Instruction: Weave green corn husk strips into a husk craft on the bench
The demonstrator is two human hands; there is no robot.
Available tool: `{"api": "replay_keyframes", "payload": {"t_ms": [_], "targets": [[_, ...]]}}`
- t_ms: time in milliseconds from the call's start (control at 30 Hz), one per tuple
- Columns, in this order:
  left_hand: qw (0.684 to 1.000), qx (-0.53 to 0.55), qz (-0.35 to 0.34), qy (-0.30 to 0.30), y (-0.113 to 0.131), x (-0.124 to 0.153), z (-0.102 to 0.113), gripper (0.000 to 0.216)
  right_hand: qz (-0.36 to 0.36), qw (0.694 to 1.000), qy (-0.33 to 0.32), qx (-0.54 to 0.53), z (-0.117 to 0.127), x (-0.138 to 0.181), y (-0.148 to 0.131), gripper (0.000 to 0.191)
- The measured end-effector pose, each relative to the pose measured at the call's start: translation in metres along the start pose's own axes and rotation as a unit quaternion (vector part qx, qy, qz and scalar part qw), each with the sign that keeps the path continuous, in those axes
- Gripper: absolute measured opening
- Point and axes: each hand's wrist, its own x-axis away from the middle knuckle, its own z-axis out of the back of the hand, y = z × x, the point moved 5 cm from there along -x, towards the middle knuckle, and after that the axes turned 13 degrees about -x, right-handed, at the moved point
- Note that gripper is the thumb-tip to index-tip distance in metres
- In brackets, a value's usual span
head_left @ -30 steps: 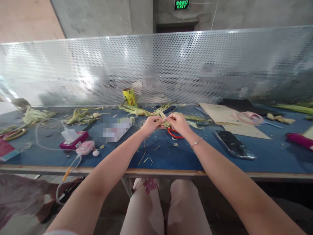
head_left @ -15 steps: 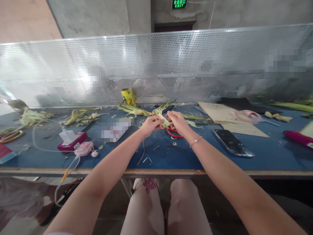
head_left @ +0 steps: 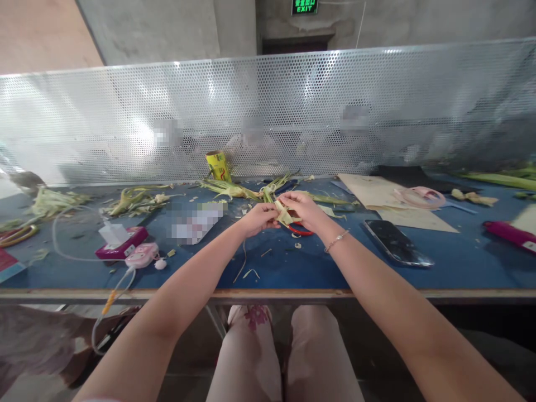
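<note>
Between my two hands is a pale yellow-green strip of plant leaf point(head_left: 285, 215), which looks like husk. My left hand point(head_left: 260, 218) pinches its left side with bent fingers. My right hand point(head_left: 305, 207), with a thin bracelet at the wrist, grips the right side, fingers closed. Under the right hand lies a red ring point(head_left: 300, 230), partly hidden by the hand and strip. Just behind the hands, a bunch of green and pale leaves point(head_left: 234, 191) spreads over the blue table point(head_left: 293, 271).
A yellow can-like cylinder point(head_left: 218, 166) stands by the perforated metal screen point(head_left: 285, 111). On the left are a tissue box point(head_left: 121, 243), a pink charger-like item point(head_left: 142, 255) with a cable, and leaf heaps point(head_left: 136, 201). To the right lie a phone point(head_left: 396, 243) and brown paper point(head_left: 377, 192).
The strip between my hands has turned and its pale end now hangs lower. My fingers have shifted slightly on it. The whole view has moved a little.
</note>
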Motion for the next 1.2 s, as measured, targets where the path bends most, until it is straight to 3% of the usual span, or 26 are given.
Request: {"api": "replay_keyframes", "payload": {"t_ms": [167,333,667,867,1200], "targets": [[1.0,-0.005,0.003,0.007,0.0,0.0,0.0,0.013,0.029,0.999,-0.007,0.04,0.004,-0.003,0.002,0.033],[0.999,-0.006,-0.018,0.034,0.004,0.001,0.003,0.02,0.09,0.982,-0.004,0.164,0.013,-0.008,0.0,0.03],[0.997,-0.016,-0.028,0.068,0.007,0.001,0.005,0.018,0.102,0.963,-0.066,0.242,0.007,-0.005,-0.008,0.036],[0.996,-0.012,-0.009,0.085,0.003,0.0,0.006,0.013,0.121,0.954,-0.019,0.274,0.007,-0.006,-0.008,0.019],[0.994,-0.006,0.016,0.105,0.002,-0.002,0.004,0.016,0.152,0.92,0.038,0.358,0.006,-0.006,-0.004,0.021]]}}
